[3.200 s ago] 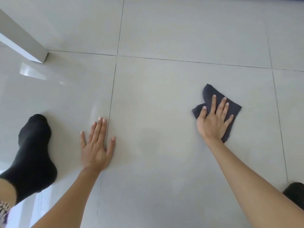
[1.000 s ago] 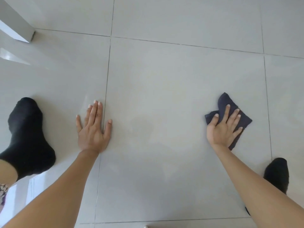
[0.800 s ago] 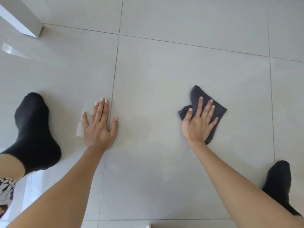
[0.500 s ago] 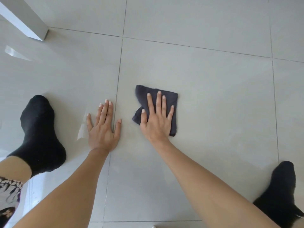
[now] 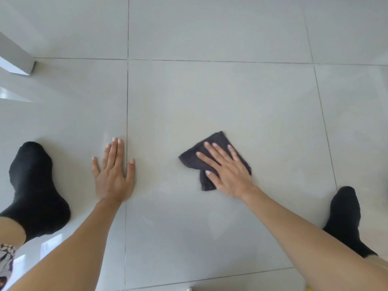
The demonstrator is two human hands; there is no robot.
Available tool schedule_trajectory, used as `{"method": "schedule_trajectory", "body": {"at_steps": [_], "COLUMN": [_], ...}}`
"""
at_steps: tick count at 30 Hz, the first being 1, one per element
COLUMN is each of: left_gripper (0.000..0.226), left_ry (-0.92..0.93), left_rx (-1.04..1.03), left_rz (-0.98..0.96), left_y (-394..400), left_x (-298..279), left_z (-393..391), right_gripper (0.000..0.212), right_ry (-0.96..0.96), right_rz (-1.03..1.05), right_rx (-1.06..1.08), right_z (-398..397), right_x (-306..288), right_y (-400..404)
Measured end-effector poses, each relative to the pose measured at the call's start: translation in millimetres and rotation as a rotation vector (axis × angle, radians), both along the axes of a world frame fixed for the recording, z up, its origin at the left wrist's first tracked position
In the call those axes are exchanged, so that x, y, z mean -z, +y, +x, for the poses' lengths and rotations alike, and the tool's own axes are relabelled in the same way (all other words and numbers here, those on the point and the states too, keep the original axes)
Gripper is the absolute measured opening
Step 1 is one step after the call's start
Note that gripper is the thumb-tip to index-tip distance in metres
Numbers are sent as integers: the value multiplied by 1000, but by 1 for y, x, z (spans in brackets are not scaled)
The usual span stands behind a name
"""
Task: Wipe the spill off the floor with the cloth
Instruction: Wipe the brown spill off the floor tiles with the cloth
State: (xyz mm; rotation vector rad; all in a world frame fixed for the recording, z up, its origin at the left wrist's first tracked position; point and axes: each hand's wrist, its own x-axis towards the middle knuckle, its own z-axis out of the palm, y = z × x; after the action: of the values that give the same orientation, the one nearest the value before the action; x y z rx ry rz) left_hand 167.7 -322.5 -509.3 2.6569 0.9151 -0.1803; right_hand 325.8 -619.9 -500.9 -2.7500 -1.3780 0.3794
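Your right hand [image 5: 228, 175] presses flat, fingers spread, on the cloth [image 5: 212, 158]; your left hand [image 5: 113, 175] lies flat and empty on the floor [image 5: 210, 97].

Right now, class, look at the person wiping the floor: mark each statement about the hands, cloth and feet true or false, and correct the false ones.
1. The right hand presses flat on the dark cloth. True.
2. The left hand holds a second cloth. False: it lies bare and flat on the floor.
3. Both feet wear black socks. True.
4. The cloth lies across a grout line. False: it sits within one tile.
5. The cloth is white. False: it is dark grey.
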Motion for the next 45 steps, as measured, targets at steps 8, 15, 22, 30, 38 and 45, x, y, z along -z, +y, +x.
{"method": "schedule_trajectory", "body": {"at_steps": [8, 15, 22, 30, 38, 45], "left_gripper": [62, 62, 63, 63, 60, 52], "left_ry": [-2, -4, 20, 61, 80, -44], "left_rx": [-11, -22, -2, 27, 83, 9], "left_rz": [-4, 1, 12, -13, -62, -169], "left_y": [-1, -3, -4, 0, 6, 5], "left_x": [-1, 0, -2, -5, -14, -39], "left_z": [1, 3, 4, 4, 3, 19], "right_gripper": [57, 59, 61, 61, 71, 50], "right_ry": [43, 84, 101, 47, 115, 142], "right_rz": [-125, 26, 33, 59, 16, 194], "right_rx": [537, 1343, 1091, 469, 172, 286], "right_z": [47, 13, -40, -94, -100, -61], "right_x": [-13, -3, -3, 3, -6, -39], "right_y": [-114, -44, 48, 122, 119, 119]}}
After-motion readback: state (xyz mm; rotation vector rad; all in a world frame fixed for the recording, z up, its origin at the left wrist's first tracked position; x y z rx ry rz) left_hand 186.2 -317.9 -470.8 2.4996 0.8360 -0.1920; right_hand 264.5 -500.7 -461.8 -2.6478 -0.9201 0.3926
